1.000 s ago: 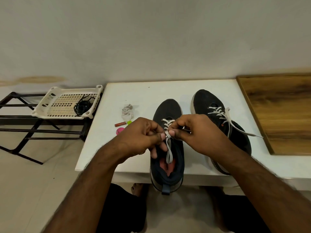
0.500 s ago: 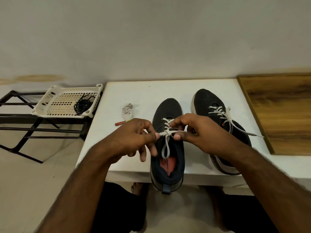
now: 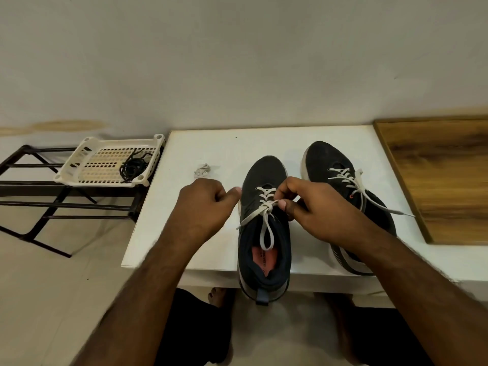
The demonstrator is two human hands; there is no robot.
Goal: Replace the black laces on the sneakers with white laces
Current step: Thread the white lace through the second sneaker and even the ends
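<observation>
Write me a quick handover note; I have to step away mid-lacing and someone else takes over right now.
Left hand: curled beside the near sneaker, off the lace as far as I can see.
Right hand: pinches the white lace at the knot.
Done: both sneakers carry white laces; black laces lie in the basket.
Left: finish the near bow; the far sneaker has a loose end trailing.

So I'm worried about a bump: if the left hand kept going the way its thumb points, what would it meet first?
Probably the near sneaker: the left hand has its thumb aimed at that shoe's side, close by. Depth is unclear.
</observation>
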